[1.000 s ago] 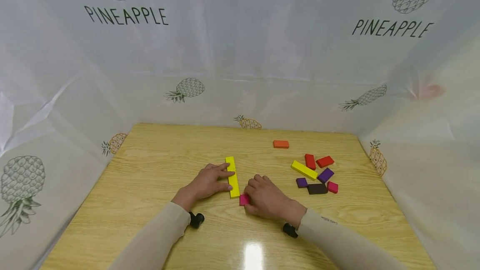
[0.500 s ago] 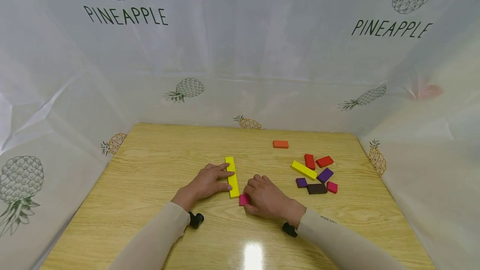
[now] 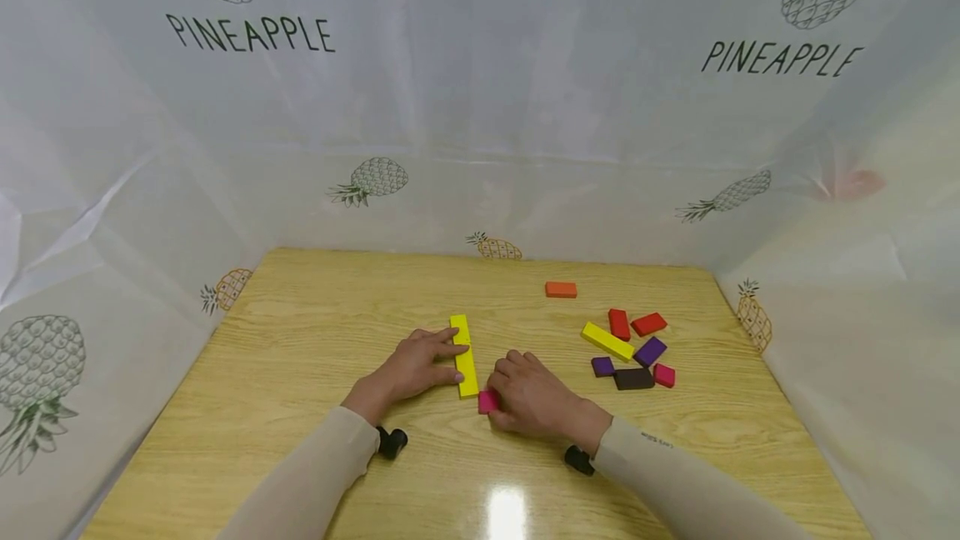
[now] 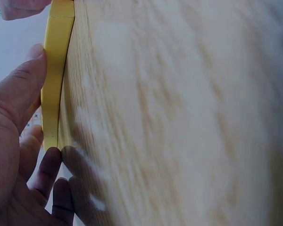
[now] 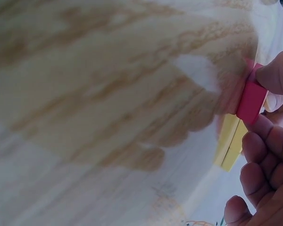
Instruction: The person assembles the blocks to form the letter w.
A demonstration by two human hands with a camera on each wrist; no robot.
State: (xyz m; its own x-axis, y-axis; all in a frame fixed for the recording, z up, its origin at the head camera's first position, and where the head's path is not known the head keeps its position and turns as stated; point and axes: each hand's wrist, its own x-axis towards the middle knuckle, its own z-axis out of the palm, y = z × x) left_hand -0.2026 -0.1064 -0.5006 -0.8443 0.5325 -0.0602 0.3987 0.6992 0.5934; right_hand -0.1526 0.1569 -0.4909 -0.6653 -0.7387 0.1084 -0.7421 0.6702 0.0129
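Near the middle of the pale wood-grained tabletop (image 3: 322,307), I see the left hand (image 3: 412,365) with its fingers spread apart, resting along two flat-topped yellow bars set end to end. The far, shorter-looking yellow bar (image 3: 460,323) meets the near, longer yellow bar (image 3: 467,367) at a thin seam, and the thumb touches the longer one. Just right of that row's near end, the right hand (image 3: 528,394) pinches a small magenta block (image 5: 252,102) between thumb and finger, its other fingers curled beside it. I cannot tell from my feeds whether the magenta block actually touches the yellow row.

Well to the right on the same tabletop I have a loose group: two red rectangular blocks (image 3: 618,324), a slanting third yellow bar (image 3: 608,342), a purple rectangular block (image 3: 650,352), a small purple block (image 3: 602,367), a black oblong block (image 3: 634,379) and a second magenta block (image 3: 663,375). One orange rectangular block (image 3: 561,290) lies apart, farther back. Beige sleeves (image 3: 300,473) cover both forearms. Behind everything I get a whitish, creased sheet (image 3: 480,107) printed with pineapples.
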